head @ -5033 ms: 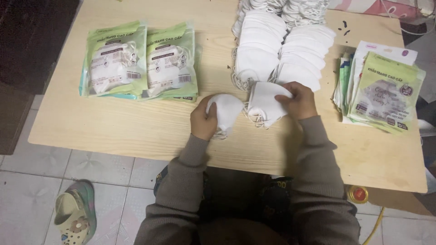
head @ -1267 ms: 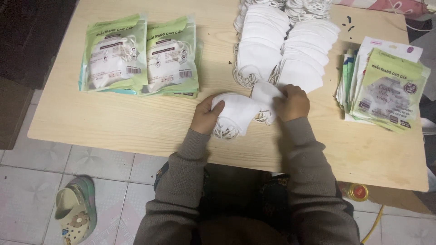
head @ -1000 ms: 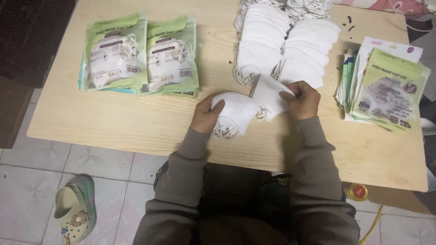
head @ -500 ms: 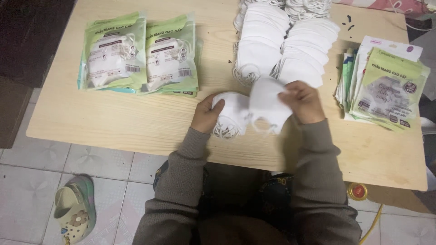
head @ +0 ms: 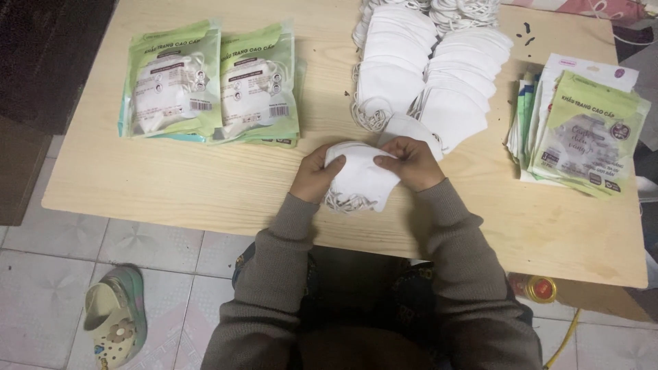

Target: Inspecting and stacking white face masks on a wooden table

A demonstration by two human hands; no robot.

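White masks (head: pixel 360 179) clasped between left hand (head: pixel 313 175), right hand (head: pixel 410 163), grip closed

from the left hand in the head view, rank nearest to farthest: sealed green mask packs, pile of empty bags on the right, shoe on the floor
From the left hand:
1. Sealed green mask packs, up and to its left on the table.
2. Shoe, down left on the floor tiles.
3. Pile of empty bags, far across at the table's right edge.
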